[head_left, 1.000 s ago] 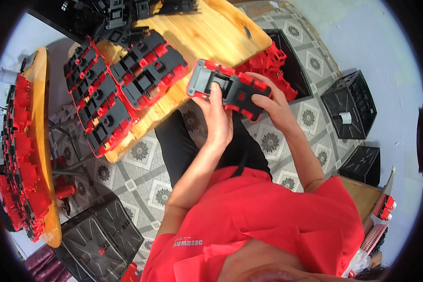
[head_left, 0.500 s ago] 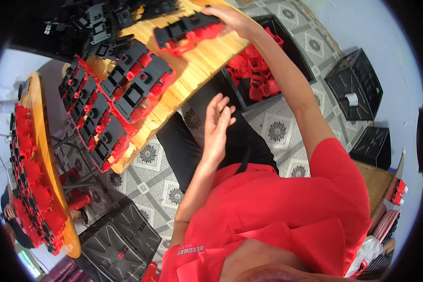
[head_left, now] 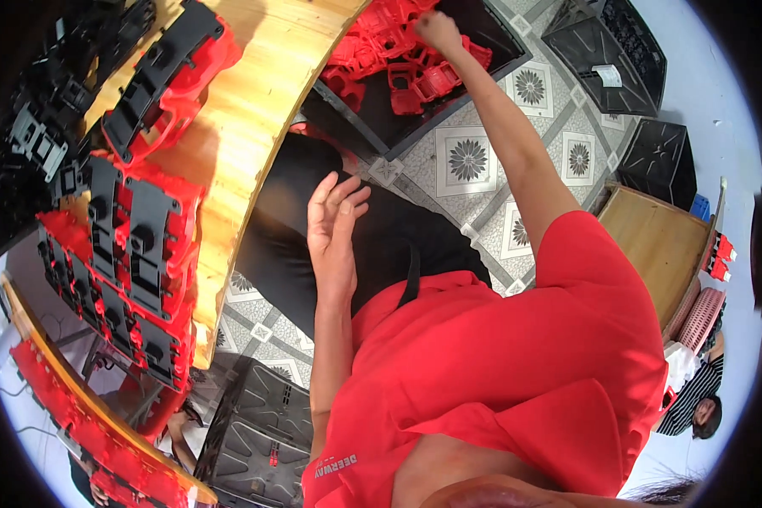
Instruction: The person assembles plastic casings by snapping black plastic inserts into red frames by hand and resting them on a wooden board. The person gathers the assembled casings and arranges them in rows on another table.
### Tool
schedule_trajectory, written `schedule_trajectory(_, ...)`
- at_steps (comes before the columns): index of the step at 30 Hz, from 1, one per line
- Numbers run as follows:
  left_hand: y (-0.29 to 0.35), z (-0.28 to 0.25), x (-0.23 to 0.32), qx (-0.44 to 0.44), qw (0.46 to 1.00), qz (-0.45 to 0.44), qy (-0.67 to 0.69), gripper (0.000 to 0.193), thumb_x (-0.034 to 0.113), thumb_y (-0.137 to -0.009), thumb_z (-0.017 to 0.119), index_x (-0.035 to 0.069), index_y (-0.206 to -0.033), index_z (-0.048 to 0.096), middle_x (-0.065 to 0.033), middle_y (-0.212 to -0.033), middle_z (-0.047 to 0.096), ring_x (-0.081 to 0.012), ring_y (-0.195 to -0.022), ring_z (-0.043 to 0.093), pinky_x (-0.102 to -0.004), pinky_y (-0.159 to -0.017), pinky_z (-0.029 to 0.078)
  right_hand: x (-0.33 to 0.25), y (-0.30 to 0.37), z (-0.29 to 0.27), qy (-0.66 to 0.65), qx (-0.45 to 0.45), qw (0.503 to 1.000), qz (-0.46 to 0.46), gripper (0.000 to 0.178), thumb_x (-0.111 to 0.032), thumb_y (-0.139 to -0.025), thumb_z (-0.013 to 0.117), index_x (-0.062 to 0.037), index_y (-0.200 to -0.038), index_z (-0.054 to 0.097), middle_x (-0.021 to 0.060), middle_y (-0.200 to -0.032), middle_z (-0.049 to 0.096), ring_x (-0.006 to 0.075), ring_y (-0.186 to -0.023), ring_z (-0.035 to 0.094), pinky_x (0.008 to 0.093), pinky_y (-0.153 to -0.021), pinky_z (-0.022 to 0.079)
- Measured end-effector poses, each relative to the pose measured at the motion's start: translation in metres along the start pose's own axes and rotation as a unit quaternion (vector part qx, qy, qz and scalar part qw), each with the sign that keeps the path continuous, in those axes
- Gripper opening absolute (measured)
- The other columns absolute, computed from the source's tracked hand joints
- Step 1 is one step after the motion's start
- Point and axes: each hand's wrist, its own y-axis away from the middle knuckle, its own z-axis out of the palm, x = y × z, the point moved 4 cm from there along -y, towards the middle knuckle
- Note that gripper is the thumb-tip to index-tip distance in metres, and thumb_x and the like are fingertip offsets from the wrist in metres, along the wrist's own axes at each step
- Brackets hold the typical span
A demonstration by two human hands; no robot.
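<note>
My right hand (head_left: 438, 32) is down over a black crate (head_left: 449, 110) of loose red plastic parts (head_left: 385, 38). Its fingers look curled together against the parts, and whatever they may hold is hidden. My left hand (head_left: 334, 224) hovers above my lap, palm turned up, with loosely bent fingers apart and nothing in them. On the wooden table, a red housing with a black plate on it (head_left: 161, 80) stands apart near the far end. Closer in lie rows of similar red housings with black plates (head_left: 135, 245). Neither hand touches these.
Black plastic parts (head_left: 38, 144) are piled along the wooden table's (head_left: 271, 85) left side. Black crates (head_left: 610, 63) stand by the right wall, another (head_left: 258, 415) at lower left. Other people are at a second table (head_left: 102, 411) with red parts and at far right (head_left: 694, 406).
My right hand has left the red and black housing on the table and moved into the crate. The view has turned; my left hand still hovers over my lap.
</note>
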Motion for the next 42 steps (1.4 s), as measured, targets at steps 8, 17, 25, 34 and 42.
schedule_trajectory(8, -0.007, -0.012, 0.001, 0.018, 0.999, -0.019, 0.038, 0.043, 0.012, -0.101, 0.049, 0.003, -0.141, 0.037, -0.0182, -0.123, 0.059, -0.0263, -0.112, 0.061, -0.0358, -0.097, 0.048, 0.030, 0.054, 0.088, 0.372, -0.185, 0.903, -0.112, 0.074, -0.030, -0.065, 0.082, -0.0232, -0.133, 0.052, 0.0093, -0.139, 0.047, 0.0339, -0.128, 0.045, 0.0640, -0.087, 0.047)
schedule_trajectory(17, -0.012, -0.010, 0.004, -0.002, 1.000, -0.016, 0.020, 0.042, 0.012, -0.100, 0.050, 0.003, -0.140, 0.039, -0.0184, -0.122, 0.060, -0.0277, -0.111, 0.062, -0.0352, -0.095, 0.049, 0.024, 0.075, -0.002, 0.181, -0.138, 0.966, -0.123, 0.077, -0.023, -0.058, 0.083, -0.0141, -0.129, 0.055, 0.0128, -0.121, 0.057, 0.0320, -0.114, 0.055, 0.0476, -0.091, 0.050)
schedule_trajectory(25, -0.018, 0.011, 0.014, -0.059, 0.998, -0.008, -0.033, 0.043, 0.018, -0.100, 0.051, 0.004, -0.140, 0.040, -0.0170, -0.123, 0.060, -0.0254, -0.106, 0.064, -0.0348, -0.089, 0.052, -0.011, 0.159, -0.167, -0.379, -0.058, 0.924, -0.004, 0.063, -0.013, -0.072, 0.074, -0.0026, -0.131, 0.054, 0.0128, -0.118, 0.064, 0.0198, -0.099, 0.064, 0.0317, -0.090, 0.049)
schedule_trajectory(34, -0.020, 0.037, 0.038, -0.175, 0.977, 0.062, 0.101, 0.067, 0.049, -0.095, 0.051, 0.011, -0.146, 0.031, -0.0144, -0.140, 0.046, -0.0292, -0.123, 0.052, -0.0454, -0.095, 0.049, -0.126, 0.250, -0.216, -0.575, -0.243, 0.749, -0.221, 0.073, -0.008, -0.065, 0.077, 0.0017, -0.132, 0.050, 0.0132, -0.125, 0.059, 0.0225, -0.101, 0.064, 0.0369, -0.095, 0.050)
schedule_trajectory(42, 0.007, 0.017, 0.069, -0.291, 0.946, 0.029, 0.140, 0.121, 0.078, -0.068, 0.064, 0.003, -0.152, 0.018, -0.0200, -0.152, 0.029, -0.0274, -0.140, 0.031, -0.0412, -0.113, 0.030, -0.252, 0.269, -0.231, -0.355, -0.452, 0.646, -0.503, 0.066, -0.028, -0.068, 0.080, 0.0075, -0.120, 0.061, 0.0212, -0.122, 0.061, 0.0368, -0.122, 0.053, 0.0462, -0.105, 0.039)
